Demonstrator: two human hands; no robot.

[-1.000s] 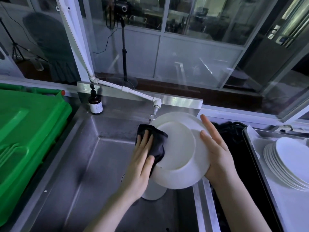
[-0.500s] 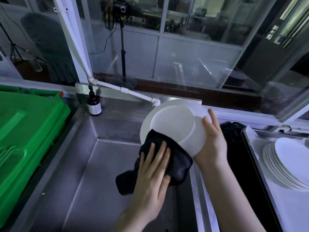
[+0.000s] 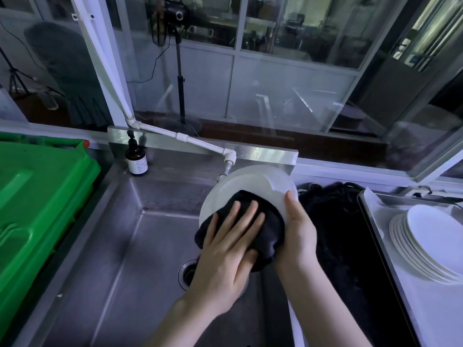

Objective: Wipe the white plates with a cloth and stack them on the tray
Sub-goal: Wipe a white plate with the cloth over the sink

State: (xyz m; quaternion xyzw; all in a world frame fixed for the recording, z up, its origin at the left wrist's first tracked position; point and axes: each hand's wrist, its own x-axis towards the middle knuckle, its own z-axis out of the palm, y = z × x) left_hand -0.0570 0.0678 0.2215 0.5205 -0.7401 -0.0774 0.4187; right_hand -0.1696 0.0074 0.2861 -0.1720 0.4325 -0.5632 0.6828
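Over the steel sink I hold a white plate (image 3: 253, 181) tilted up toward me. My right hand (image 3: 299, 236) grips its right rim, thumb on the face. My left hand (image 3: 225, 256) presses a black cloth (image 3: 269, 222) flat against the plate's lower half, fingers spread on the cloth. The cloth covers much of the plate's face. At the right, a stack of several white plates (image 3: 426, 244) lies on the metal tray (image 3: 370, 216).
A white tap pipe (image 3: 190, 140) ends just behind the plate's top. A brown bottle (image 3: 136, 160) stands at the sink's back left corner. A green plastic crate (image 3: 37, 196) fills the left side. The sink drain (image 3: 186, 272) lies below my left hand. Dark mesh (image 3: 338, 221) lies between sink and tray.
My left hand with the cloth has slid from the plate's left edge down and onto its lower middle. The plate has been tipped more upright and lifted slightly.
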